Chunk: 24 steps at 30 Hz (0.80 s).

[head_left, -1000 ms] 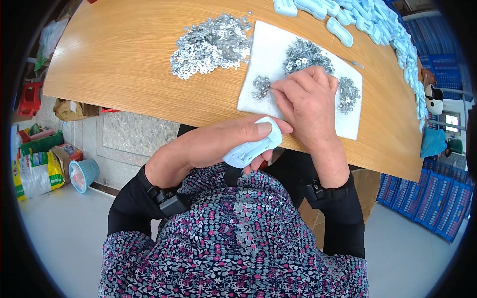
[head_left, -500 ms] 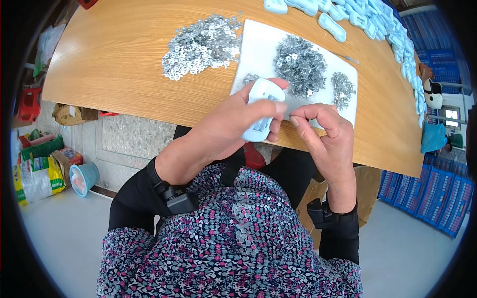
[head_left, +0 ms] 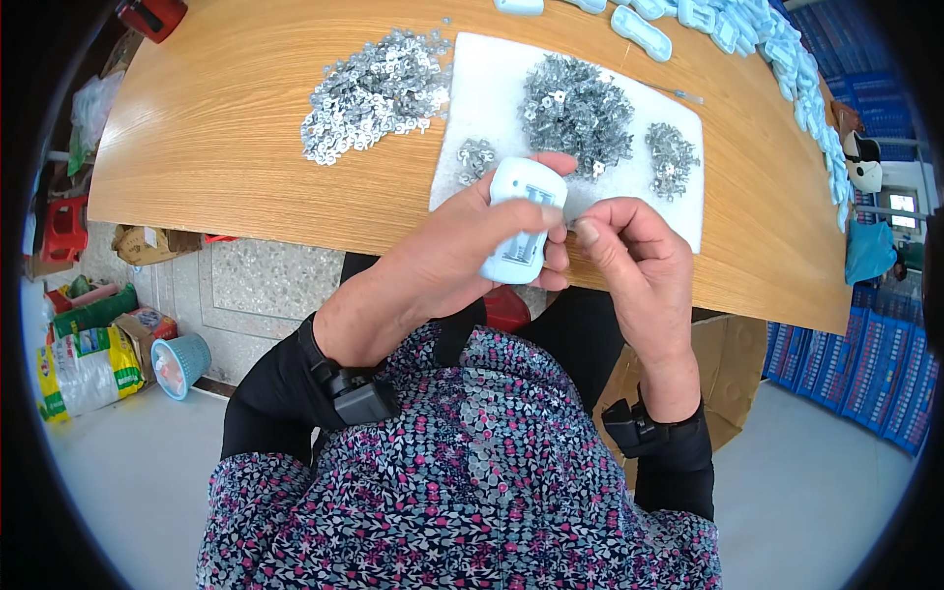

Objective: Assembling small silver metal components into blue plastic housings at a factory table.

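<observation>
My left hand (head_left: 447, 231) grips a light blue plastic casing (head_left: 526, 180) with a recessed slot in its face, the thumb lying across it. Close to its right side, my right hand (head_left: 639, 256) pinches thumb against forefinger; whatever is between the fingertips is too small to make out. Beyond the hands lies a white foam mat (head_left: 482, 79) bearing a large heap of small metal pieces (head_left: 575, 113). Smaller clusters of metal parts sit at the mat's left (head_left: 476, 155) and right (head_left: 672, 160).
Left of the mat, a pile of flat metal clips (head_left: 374, 98) spreads over the wooden table (head_left: 226, 147). Many light blue casings (head_left: 723, 29) line the far right edge. A thin tool (head_left: 688, 96) lies by the mat. Blue crates (head_left: 855, 374) stack at right; a basket (head_left: 180, 366) stands left.
The view has shifted slightly, so the table things sit a little further left and up. My right fingertips are still pinched near the casing, which stays in my left hand.
</observation>
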Motion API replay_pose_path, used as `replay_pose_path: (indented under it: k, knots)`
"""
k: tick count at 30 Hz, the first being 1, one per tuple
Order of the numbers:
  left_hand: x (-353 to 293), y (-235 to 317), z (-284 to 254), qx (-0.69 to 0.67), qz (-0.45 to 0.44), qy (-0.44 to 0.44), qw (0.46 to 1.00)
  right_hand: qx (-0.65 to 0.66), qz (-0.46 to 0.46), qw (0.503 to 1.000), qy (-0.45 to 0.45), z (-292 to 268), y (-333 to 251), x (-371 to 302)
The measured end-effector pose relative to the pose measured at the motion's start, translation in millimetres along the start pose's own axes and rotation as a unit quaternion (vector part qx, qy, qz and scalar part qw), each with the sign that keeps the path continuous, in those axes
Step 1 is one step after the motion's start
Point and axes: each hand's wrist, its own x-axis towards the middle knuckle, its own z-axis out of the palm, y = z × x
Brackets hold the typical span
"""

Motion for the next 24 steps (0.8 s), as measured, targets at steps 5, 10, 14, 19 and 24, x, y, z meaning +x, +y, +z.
replay_pose_path:
  k: [5, 10, 14, 19, 24]
  knots:
    - [4.0, -1.0, -8.0, -0.124, -0.025, -0.043, 0.991, -0.099, -0.103, 0.990, 0.013, 4.9, -3.3, 10.1]
    - [2.3, 0.2, -1.1, -0.094, -0.047, -0.016, 0.994, -0.197, -0.176, 0.964, -0.011, 8.6, 0.1, 20.4]
    - [2.6, -1.1, -8.0, -0.096, -0.032, -0.017, 0.995, -0.098, -0.075, 0.992, 0.027, 3.5, -11.6, 13.7]
    - [4.3, -4.1, -7.4, -0.096, -0.026, -0.033, 0.995, -0.206, -0.145, 0.968, 0.022, -1.6, 0.6, 11.9]
    - [3.8, -3.6, -1.9, -0.081, -0.044, -0.016, 0.996, -0.296, -0.203, 0.933, 0.028, 4.4, 2.0, 13.0]
